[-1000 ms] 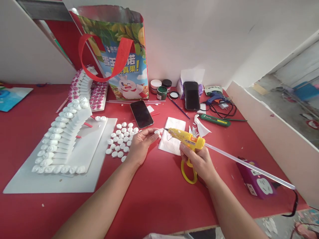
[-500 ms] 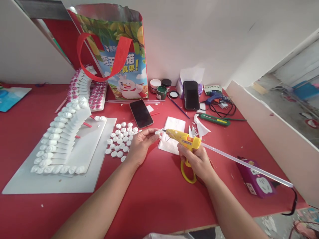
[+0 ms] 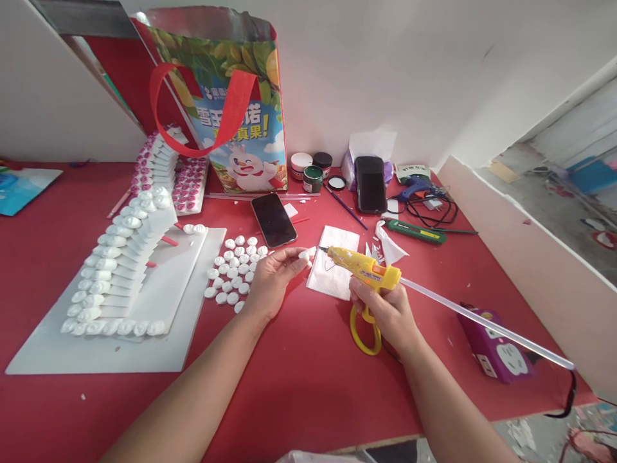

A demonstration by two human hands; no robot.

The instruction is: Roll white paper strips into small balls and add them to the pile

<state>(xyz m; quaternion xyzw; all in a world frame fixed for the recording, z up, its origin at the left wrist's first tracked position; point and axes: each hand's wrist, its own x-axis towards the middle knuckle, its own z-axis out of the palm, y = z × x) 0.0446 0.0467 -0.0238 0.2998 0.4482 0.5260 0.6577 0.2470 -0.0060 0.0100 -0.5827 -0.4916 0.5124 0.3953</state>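
Left hand [image 3: 270, 281] pinching white rosette [image 3: 304, 256], right hand [image 3: 386, 310] gripping yellow hot-glue gun [image 3: 354, 262], nozzle [image 3: 322, 249] near rosette, loose rosettes [image 3: 232, 273] on red tabletop [image 3: 308, 386]

Glue gun [image 3: 364, 267] in my R hand [image 3: 385, 312], nozzle [image 3: 323, 249] nr the flower [image 3: 305, 256] in my L hand [image 3: 272, 280] & over the paper [image 3: 325, 280]. Loose flowers [image 3: 232, 281] on table [image 3: 299, 386], just L of my L hand; stair model [image 3: 125, 257] on its board [image 3: 48, 354], further L. Phone [image 3: 274, 220] behind the loose flowers, bag [image 3: 250, 145] behind phone, jars [image 3: 313, 180] just R of bag. Socket box [image 3: 496, 357] well to R of my R hand.
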